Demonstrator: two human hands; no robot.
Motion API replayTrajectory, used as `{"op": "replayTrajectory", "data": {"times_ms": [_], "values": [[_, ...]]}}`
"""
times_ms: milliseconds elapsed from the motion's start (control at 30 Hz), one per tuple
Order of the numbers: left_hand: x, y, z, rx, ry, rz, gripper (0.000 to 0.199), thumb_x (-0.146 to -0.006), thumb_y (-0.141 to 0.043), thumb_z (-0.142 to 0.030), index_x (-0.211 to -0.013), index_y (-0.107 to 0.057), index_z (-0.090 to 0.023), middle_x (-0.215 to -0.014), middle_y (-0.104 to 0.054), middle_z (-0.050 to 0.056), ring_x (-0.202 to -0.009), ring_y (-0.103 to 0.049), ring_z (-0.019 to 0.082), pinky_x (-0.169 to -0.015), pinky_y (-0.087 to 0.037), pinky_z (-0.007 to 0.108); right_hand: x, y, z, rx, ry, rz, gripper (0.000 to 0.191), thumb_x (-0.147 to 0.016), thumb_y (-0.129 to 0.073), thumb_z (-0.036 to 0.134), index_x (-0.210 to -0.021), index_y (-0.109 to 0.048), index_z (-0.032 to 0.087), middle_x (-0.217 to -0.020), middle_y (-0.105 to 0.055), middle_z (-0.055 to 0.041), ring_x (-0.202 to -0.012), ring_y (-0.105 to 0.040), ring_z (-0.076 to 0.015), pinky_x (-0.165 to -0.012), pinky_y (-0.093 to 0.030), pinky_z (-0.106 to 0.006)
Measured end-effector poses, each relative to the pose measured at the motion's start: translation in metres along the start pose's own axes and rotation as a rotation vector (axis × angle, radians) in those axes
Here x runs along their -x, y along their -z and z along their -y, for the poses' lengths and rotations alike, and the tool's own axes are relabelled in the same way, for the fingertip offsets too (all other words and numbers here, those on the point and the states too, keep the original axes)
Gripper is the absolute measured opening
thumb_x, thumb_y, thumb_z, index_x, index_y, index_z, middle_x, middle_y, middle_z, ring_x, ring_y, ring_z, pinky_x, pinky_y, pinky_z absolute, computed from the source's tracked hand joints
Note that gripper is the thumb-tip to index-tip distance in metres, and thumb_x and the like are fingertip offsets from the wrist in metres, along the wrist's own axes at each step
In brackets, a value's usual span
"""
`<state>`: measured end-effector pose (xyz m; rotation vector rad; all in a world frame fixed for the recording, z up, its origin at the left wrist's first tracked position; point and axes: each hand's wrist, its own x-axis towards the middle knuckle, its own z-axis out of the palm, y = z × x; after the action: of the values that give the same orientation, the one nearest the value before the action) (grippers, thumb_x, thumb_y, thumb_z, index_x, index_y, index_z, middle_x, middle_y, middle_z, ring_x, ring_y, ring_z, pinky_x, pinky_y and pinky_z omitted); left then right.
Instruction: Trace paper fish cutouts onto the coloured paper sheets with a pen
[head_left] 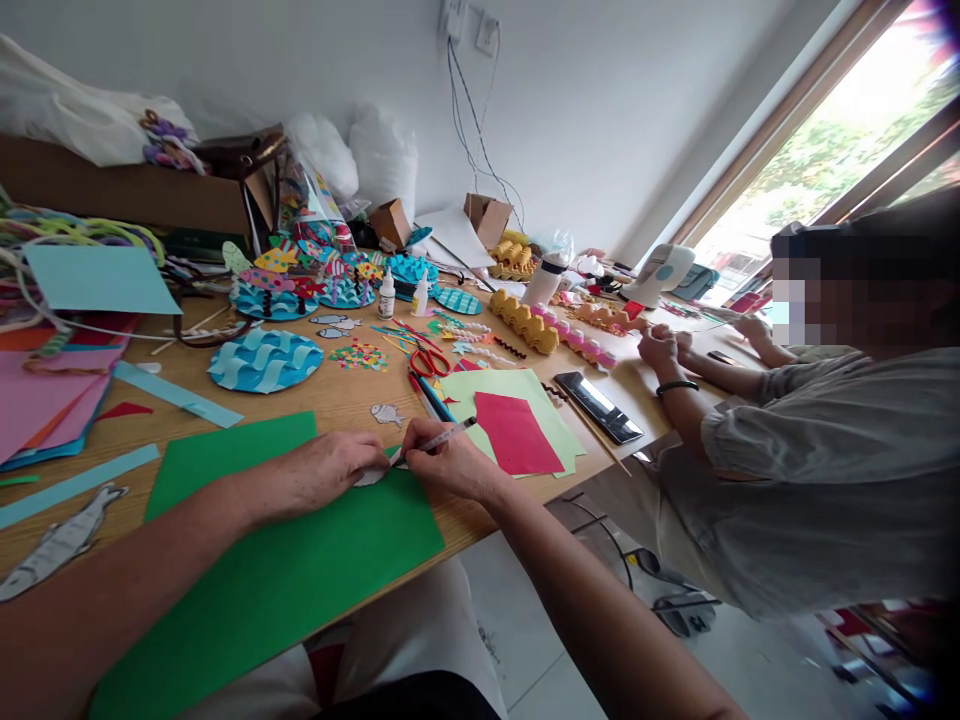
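Observation:
A green sheet (300, 560) lies at the table's front edge. On its upper right part, a small white paper cutout (370, 478) is pressed down by the fingertips of my left hand (330, 472), whose fingers are held together. My right hand (450, 460) pinches a slim grey pen (454, 432), its tip down beside the cutout. Just above my hands lies a small paper fish (387, 413). Red-handled scissors (430, 362) and a red paper piece (517, 433) on light green sheets (551, 400) are near my right hand.
Blue woven paper ovals (265, 361), two glue bottles (386, 295) and confetti (358, 356) lie further back. A phone (598, 407) and egg-carton strips (525, 322) are to the right, where a person (825, 440) works. A larger paper fish (60, 540) lies left.

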<state>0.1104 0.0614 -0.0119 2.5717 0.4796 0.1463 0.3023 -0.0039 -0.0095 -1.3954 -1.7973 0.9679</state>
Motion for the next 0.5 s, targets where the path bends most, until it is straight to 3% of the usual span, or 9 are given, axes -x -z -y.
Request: {"op": "replayTrajectory", "data": {"times_ms": [300, 500], "values": [[-0.0017, -0.0045, 0.0037, -0.019, -0.019, -0.008, 0.029, -0.086, -0.037, -0.016, -0.100, -0.063, -0.014, -0.096, -0.063, 0.007, -0.088, -0.059, 0.018, -0.077, -0.044, 0.026, 0.0030, 0.0027, 0.0039, 0.009, -0.024, -0.003, 0.010, -0.067, -0.048, 0.009, -0.065, -0.050, 0.018, -0.060, -0.048, 0.0057, -0.056, -0.041, -0.0086, -0.052, -0.032, -0.019], [-0.0024, -0.0057, 0.0041, -0.034, -0.033, -0.008, 0.029, -0.089, -0.039, -0.020, -0.105, -0.063, -0.018, -0.096, -0.063, 0.005, -0.088, -0.060, 0.016, -0.076, -0.043, 0.023, 0.0074, 0.0044, 0.0024, 0.005, -0.027, -0.023, 0.010, -0.066, -0.048, 0.008, -0.064, -0.049, 0.018, -0.059, -0.047, 0.0055, -0.056, -0.040, -0.0086, -0.053, -0.031, -0.019]]}}
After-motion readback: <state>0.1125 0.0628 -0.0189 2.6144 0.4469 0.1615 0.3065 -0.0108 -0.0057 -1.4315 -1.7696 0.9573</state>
